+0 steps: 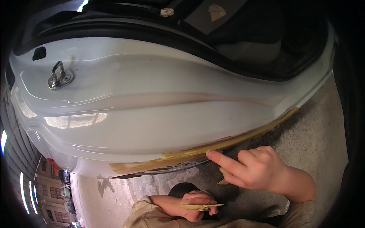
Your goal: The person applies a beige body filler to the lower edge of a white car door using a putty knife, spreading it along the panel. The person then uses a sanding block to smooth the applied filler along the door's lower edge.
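Observation:
A band of yellow masking tape (228, 143) runs along the lower edge of a white car body's door opening (152, 125). My right hand (258, 167) touches the band's lower edge with a stretched forefinger. Its other fingers are curled, and a small tan scrap, like masking tape (223, 182), sticks out beneath them. Lower down, in front of me, my left hand (195, 203) is closed on a thin, crumpled strip of pale yellow masking tape (203, 207). The part of that strip inside the fingers is hidden.
A metal striker loop (57, 76) stands out from the body at the left. A black rubber seal (159, 34) borders the dark cabin. Below the car lies a stained concrete floor (311, 133). Parked vehicles (66, 192) show far left.

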